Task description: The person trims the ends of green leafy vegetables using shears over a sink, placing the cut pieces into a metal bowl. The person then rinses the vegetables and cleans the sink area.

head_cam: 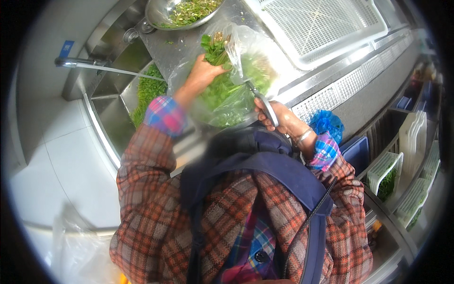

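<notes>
My left hand (204,74) grips a bunch of leafy green herbs (217,53), which look like coriander, with the pale root ends pointing away from me. A clear plastic bag (232,106) lies on the steel counter before me, with more greens showing inside it. To the right of the bunch, my right hand (283,119) is closed around the dark grey handle of a tool (266,105), perhaps a knife or scissors. Its tip reaches the plastic near the herbs, and blur and the bag partly hide that end.
Water runs from a tap (67,63) into a steel sink (111,106) holding greens (146,90). Beyond the bag, a metal bowl (156,21) contains trimmings. A white perforated basket (305,60) stands far right; a blue plastic bag (327,126) and several crates (385,170) are nearer right.
</notes>
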Motion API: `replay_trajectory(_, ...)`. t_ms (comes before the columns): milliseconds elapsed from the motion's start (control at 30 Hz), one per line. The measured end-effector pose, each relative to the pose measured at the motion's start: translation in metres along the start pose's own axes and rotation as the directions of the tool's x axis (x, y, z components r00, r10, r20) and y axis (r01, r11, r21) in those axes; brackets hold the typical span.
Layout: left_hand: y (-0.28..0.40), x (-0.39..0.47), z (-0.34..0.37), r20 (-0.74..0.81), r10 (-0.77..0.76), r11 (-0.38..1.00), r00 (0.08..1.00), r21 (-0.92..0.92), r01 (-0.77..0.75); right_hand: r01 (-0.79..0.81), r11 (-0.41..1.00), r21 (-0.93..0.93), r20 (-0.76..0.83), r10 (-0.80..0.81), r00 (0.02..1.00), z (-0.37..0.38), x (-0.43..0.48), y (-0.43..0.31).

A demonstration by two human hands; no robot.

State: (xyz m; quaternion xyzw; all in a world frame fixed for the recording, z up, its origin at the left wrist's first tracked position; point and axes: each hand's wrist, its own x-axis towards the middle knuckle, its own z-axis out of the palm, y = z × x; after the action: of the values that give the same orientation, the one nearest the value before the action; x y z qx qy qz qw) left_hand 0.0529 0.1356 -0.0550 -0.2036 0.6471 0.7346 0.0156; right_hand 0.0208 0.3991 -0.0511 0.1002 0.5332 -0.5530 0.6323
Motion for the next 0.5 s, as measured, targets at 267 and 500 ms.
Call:
replay_trajectory(267,0.038,-0.048,0.007,0.005,0.312,0.920,0.950,0.247,-0.304,-0.005,1.000,-0.005,0.012,0.005,1.000,-0.010,0.013,0.012)
replay_trajectory(500,0.076,-0.074,-0.008,-0.022,0.287,0.835,0.958,0.496,-0.238,-0.039,0.999,0.032,0.048,0.037,0.998,-0.014,0.016,0.008)
